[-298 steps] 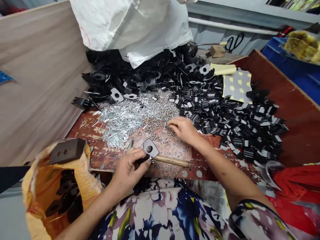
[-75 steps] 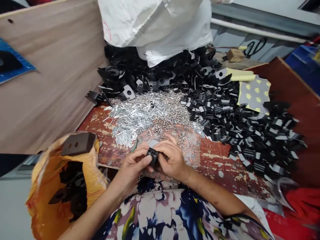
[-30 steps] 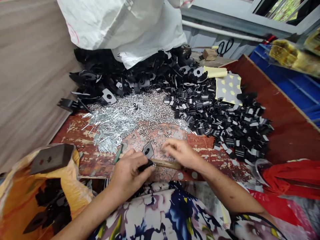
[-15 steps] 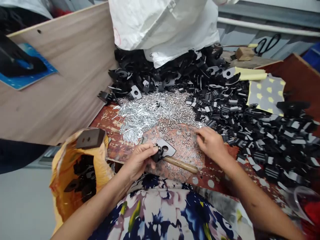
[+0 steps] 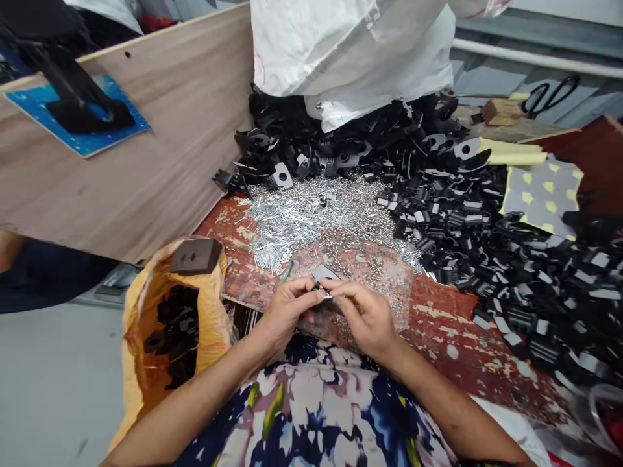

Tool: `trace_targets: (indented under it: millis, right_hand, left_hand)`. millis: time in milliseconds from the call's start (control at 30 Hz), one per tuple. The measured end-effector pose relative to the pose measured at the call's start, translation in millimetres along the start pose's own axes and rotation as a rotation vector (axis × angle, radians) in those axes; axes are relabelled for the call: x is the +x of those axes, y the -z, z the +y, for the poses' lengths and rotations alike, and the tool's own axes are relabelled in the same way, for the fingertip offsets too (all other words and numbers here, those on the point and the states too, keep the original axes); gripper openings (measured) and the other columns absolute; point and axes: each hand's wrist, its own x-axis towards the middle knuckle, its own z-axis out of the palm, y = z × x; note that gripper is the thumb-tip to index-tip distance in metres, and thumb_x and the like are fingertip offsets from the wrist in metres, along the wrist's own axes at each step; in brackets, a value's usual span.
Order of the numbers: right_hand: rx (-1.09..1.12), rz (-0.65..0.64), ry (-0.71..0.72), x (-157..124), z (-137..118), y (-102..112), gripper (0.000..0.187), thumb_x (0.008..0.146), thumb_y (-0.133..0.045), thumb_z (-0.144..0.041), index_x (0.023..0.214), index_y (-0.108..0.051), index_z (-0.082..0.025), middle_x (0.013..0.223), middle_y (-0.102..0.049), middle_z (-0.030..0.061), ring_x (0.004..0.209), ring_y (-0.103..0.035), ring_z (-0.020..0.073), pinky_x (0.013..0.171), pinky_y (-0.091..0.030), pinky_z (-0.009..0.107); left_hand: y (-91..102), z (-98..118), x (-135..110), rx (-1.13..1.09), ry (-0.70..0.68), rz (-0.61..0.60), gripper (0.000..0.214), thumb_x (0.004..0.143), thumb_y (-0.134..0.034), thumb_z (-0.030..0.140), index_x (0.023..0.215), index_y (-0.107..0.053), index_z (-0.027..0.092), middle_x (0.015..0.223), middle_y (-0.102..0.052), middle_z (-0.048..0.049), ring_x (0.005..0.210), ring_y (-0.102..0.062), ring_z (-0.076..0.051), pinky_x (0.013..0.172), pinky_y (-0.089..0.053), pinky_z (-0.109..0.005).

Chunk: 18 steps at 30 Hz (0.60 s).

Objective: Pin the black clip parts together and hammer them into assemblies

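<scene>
Leftward from the edge of the metal pile came the right hand [image 5: 367,318], which half a second before had hovered near the small parts and now met the left hand [image 5: 292,305] just above the worktop [image 5: 438,318]. Between the fingertips of both hands sat the black piece [image 5: 317,286], its grey-faced plate [image 5: 325,274] showing just beyond them. The left grip was closed on that piece; the right grip was pinched on a thin silver pin [image 5: 327,297] lying against it, though how far the pin had entered could not be told. Farther out spread the heap of silver pins [image 5: 280,230], with dark clip parts [image 5: 438,220] to its right and a white sack [image 5: 341,45] over the parts behind. A brown block [image 5: 195,255] rested on the rim of the yellow bag [image 5: 211,337] to the left, and a yellow-patched grey sheet [image 5: 542,194] lay on the clip parts at right.
</scene>
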Motion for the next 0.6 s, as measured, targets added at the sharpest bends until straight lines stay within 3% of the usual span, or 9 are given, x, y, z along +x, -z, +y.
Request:
trace_targets:
  millis: [100, 233, 433, 600]
  right_hand:
    - [0.055, 0.141, -0.119, 9.1, -3.2, 7.4, 0.013, 0.097, -0.061, -0.019, 0.097, -0.072, -0.025, 0.101, -0.076, 0.0038, 0.096, -0.073, 0.0191, 0.085, -0.061, 0.038]
    - [-0.049, 0.109, -0.020, 15.2, -9.0, 11.0, 0.011, 0.095, -0.065, -0.020, 0.094, -0.074, -0.025, 0.089, -0.071, 0.0020, 0.086, -0.067, 0.0189, 0.078, -0.053, 0.038]
    - [-0.108, 0.063, 0.072, 13.6, -11.9, 1.3, 0.010, 0.097, -0.064, -0.019, 0.096, -0.072, -0.026, 0.090, -0.072, 0.0008, 0.087, -0.065, 0.0196, 0.088, -0.047, 0.044]
    - [-0.128, 0.074, 0.085, 12.1, -11.6, 0.3, 0.013, 0.096, -0.064, -0.016, 0.096, -0.071, -0.026, 0.091, -0.073, -0.0003, 0.088, -0.065, 0.0189, 0.099, -0.044, 0.046]
  left_hand:
    - [3.6, 1.5, -0.3, -0.121, 0.036, 0.013, 0.029, 0.070, -0.082, 0.035, 0.060, -0.060, 0.018, 0.061, -0.052, 0.0038, 0.047, -0.045, -0.007, 0.041, -0.043, -0.020]
    - [9.0, 2.9, -1.9, -0.212, 0.039, 0.021, 0.026, 0.069, -0.083, 0.033, 0.062, -0.062, 0.017, 0.061, -0.050, 0.0038, 0.049, -0.043, -0.007, 0.039, -0.041, -0.019]
    - [10.2, 0.4, -4.3, -0.269, 0.037, 0.004, 0.030, 0.069, -0.085, 0.035, 0.064, -0.062, 0.017, 0.061, -0.050, 0.0040, 0.049, -0.042, -0.007, 0.037, -0.043, -0.018]
    - [10.5, 3.3, -7.1, -0.259, 0.015, -0.061, 0.026, 0.073, -0.083, 0.035, 0.067, -0.067, 0.015, 0.067, -0.056, 0.0003, 0.055, -0.051, -0.010, 0.045, -0.051, -0.020]
